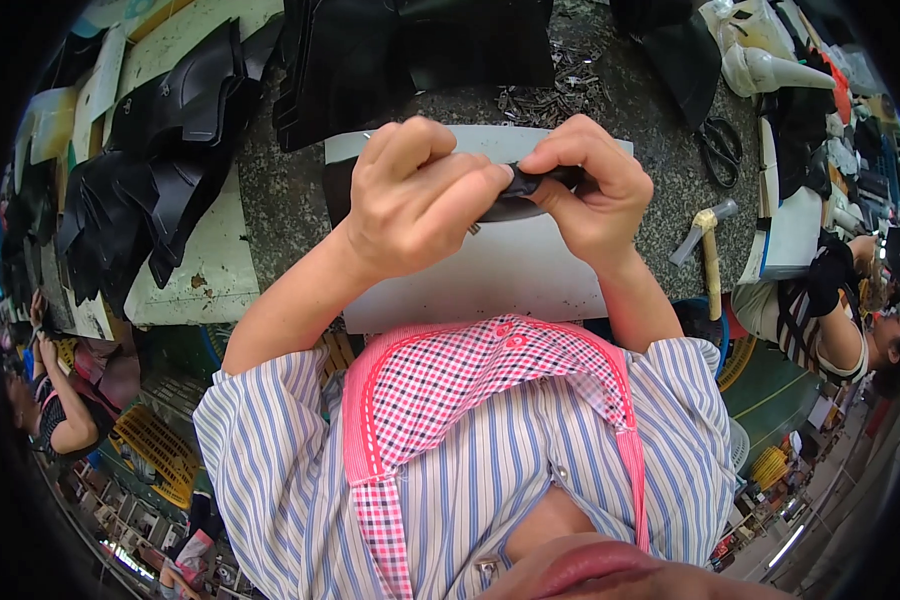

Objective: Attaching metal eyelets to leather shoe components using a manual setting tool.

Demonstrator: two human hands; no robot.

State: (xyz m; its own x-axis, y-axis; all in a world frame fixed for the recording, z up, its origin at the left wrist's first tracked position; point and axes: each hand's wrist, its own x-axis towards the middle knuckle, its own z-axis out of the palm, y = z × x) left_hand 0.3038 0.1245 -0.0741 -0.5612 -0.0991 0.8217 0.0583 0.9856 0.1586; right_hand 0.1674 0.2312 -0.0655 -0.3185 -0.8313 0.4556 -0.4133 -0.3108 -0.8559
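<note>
Both of my hands are raised over a white board point(470, 290) on the speckled stone worktop point(295, 200). Between them is a small, dark, leather-like piece point(520, 185), bent where the fingers press it. My left hand point(410, 195) is closed, its fingertips pinching the left end of this piece. A little brass-coloured tip point(474, 229) shows just below that hand; what it belongs to is hidden. My right hand point(600, 190) pinches the other end between thumb and curled fingers. Part of the piece lies hidden inside the hands.
Black leather-like sheets point(420, 60) are stacked beyond the board, near small dark scraps point(570, 85). More cut black pieces point(175, 130) pile up at left. At right are black-handled scissors point(720, 152) and a hammer point(708, 245). Other people point(65, 400) sit at both sides.
</note>
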